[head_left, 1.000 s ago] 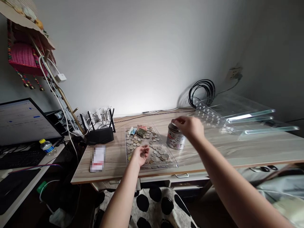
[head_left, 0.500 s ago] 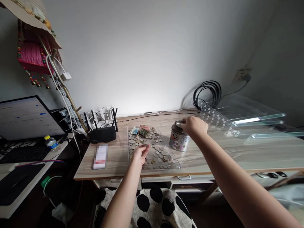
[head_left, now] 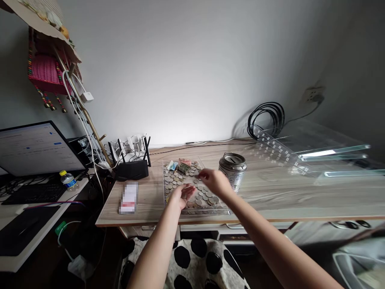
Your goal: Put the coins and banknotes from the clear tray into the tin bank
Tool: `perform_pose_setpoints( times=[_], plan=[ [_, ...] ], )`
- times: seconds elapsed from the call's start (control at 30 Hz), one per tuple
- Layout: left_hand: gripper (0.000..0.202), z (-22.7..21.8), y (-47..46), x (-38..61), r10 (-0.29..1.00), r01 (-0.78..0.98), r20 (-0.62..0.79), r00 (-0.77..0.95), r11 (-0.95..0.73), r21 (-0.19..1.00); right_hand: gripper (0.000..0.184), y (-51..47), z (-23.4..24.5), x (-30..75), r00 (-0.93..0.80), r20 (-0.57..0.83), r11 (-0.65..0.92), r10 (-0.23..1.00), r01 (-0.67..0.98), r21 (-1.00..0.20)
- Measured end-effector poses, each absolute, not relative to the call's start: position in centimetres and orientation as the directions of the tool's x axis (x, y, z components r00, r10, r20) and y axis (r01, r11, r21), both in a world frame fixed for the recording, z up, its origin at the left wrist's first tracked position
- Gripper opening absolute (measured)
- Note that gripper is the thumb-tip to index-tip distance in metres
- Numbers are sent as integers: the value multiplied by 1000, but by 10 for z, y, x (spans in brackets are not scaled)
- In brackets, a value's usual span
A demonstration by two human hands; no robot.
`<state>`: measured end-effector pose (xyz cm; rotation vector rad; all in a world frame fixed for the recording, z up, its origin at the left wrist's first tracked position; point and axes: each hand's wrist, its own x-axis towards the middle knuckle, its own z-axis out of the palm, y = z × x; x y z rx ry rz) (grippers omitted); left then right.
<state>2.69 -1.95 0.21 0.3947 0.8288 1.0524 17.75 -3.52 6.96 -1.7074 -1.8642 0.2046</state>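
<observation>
A shallow clear tray (head_left: 227,211) lies on the desk with many loose coins (head_left: 199,202) spread across it. Small folded banknotes (head_left: 184,164) rest near its far side. My left hand (head_left: 181,196) is over the tray's middle, palm turned partly up, fingers stretched and apart; no coin shows clearly in it. Just right of it, my right hand (head_left: 215,181) hovers above the coins with its fingertips pinched together; what is between them is too small to tell. A round patterned coin tin (head_left: 233,172) with a slotted metal lid stands upright right of the tray, partly behind my right hand.
A black router (head_left: 131,170) and a blurred paper slip (head_left: 129,197) sit left of the tray. Clear acrylic panels (head_left: 333,154) and a coil of black cable (head_left: 266,120) are at the right. A laptop (head_left: 42,148) and a small bottle (head_left: 69,180) stand far left.
My right hand has left the tin's lid and moved left over the tray, close to my left hand. My left hand stays over the coins, its fingers more spread.
</observation>
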Motion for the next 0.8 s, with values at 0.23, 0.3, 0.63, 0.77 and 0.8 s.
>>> perform_pose_setpoints(
  times=[0.23, 0.3, 0.63, 0.77, 0.8],
  plan=[
    [12, -1, -18, 26, 903, -651, -362, 230, 420, 633, 14, -21, 123, 265, 375, 378, -233, 846, 899, -370],
    [12, -1, -17, 25, 907, -664, -354, 227, 410, 625, 10, -16, 124, 273, 357, 333, -233, 872, 904, -358],
    [21, 1, -16, 23, 904, -685, -366, 220, 411, 602, 24, -20, 123, 242, 291, 392, -194, 873, 943, -269],
    [31, 0, -15, 21, 900, -691, -354, 252, 424, 586, 25, -39, 90, 190, 30, 462, 102, 886, 961, -257],
    [33, 0, -15, 21, 900, -694, -360, 248, 424, 582, 23, -43, 79, 175, -123, 392, 243, 912, 930, -274]
  ],
)
